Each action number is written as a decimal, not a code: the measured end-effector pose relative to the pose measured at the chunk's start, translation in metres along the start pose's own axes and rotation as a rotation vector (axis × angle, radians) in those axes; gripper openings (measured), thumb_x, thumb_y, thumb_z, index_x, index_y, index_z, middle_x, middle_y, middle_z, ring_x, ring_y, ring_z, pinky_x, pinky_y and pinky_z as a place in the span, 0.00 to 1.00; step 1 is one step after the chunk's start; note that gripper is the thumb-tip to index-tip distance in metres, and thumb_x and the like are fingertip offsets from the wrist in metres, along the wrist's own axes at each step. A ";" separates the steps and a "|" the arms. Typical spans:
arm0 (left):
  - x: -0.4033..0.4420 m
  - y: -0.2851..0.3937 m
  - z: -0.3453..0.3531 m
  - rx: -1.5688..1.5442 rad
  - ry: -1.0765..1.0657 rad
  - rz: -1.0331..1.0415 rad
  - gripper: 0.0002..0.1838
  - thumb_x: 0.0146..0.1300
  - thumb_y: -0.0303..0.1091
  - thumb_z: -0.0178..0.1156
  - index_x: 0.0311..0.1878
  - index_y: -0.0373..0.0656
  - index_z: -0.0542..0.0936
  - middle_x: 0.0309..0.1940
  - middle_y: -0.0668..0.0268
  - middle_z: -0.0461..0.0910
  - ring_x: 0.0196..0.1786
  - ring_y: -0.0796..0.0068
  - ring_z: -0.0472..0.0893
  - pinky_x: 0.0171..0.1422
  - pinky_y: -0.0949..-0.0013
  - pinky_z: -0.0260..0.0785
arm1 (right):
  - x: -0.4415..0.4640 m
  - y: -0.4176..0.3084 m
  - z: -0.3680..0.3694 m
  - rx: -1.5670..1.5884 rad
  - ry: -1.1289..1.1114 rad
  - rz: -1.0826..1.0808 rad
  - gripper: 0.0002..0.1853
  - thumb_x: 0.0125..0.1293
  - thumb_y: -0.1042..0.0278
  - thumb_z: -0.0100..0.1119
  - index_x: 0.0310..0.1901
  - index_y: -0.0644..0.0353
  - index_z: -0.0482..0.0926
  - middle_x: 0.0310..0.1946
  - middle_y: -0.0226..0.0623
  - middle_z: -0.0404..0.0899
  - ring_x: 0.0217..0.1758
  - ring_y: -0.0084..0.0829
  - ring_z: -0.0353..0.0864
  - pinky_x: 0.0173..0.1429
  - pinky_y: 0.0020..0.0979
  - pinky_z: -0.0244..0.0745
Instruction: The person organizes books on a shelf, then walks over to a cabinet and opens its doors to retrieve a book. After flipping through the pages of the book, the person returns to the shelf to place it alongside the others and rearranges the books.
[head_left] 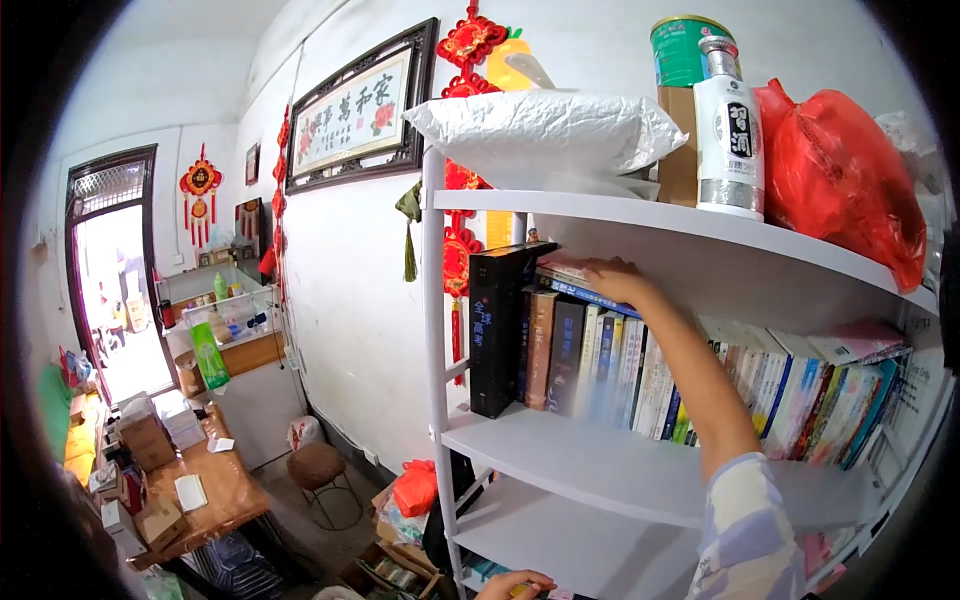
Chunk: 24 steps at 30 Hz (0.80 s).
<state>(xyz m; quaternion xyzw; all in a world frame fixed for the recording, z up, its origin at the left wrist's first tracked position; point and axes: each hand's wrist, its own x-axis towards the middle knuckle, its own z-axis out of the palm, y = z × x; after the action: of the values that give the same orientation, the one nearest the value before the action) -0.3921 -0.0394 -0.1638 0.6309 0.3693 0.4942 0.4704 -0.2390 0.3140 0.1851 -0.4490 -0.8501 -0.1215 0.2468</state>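
My right hand reaches over the upper shelf with its fingers stretched out flat on top of several books that lie on their sides. These rest across a row of upright books. At the left end of the row stands a thick black book, its spine facing me. My left hand shows only in part at the bottom edge, beside the lower shelf, with its fingers bent. A small yellowish patch is near its fingers, and whether the hand holds anything is hidden.
A silver-white package, a white bottle, a green tin and a red plastic bag stand on the shelf's top. To the left are a brown stool, a cluttered table and open boxes on the floor.
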 end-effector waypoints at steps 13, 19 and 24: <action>-0.021 0.041 -0.105 -0.243 0.289 -0.003 0.04 0.55 0.28 0.56 0.30 0.38 0.74 0.22 0.65 0.73 0.23 0.72 0.75 0.26 0.70 0.69 | -0.272 -0.072 -0.120 1.039 1.068 -0.682 0.17 0.70 0.53 0.37 0.29 0.55 0.65 0.19 0.31 0.64 0.20 0.25 0.65 0.25 0.29 0.66; -0.004 0.253 -0.062 -0.783 -0.213 0.780 0.20 0.67 0.53 0.41 0.44 0.45 0.66 0.24 0.67 0.68 0.30 0.69 0.72 0.44 0.47 0.67 | -0.332 -0.158 -0.178 1.621 0.467 -0.773 0.19 0.72 0.54 0.30 0.23 0.52 0.58 0.08 0.27 0.54 0.07 0.20 0.48 0.18 0.32 0.60; -0.054 0.326 0.007 -0.803 -0.474 0.843 0.15 0.63 0.47 0.42 0.36 0.44 0.67 0.23 0.68 0.69 0.28 0.70 0.73 0.42 0.51 0.70 | -0.385 -0.188 -0.195 1.930 0.086 -0.794 0.19 0.71 0.55 0.31 0.22 0.52 0.58 0.07 0.27 0.53 0.05 0.21 0.46 0.13 0.28 0.57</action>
<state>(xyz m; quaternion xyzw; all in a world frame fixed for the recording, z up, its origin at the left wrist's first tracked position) -0.3977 -0.1844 0.1335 0.5890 -0.2399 0.5839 0.5045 -0.1501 -0.1469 0.1497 0.2551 -0.6632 0.5210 0.4729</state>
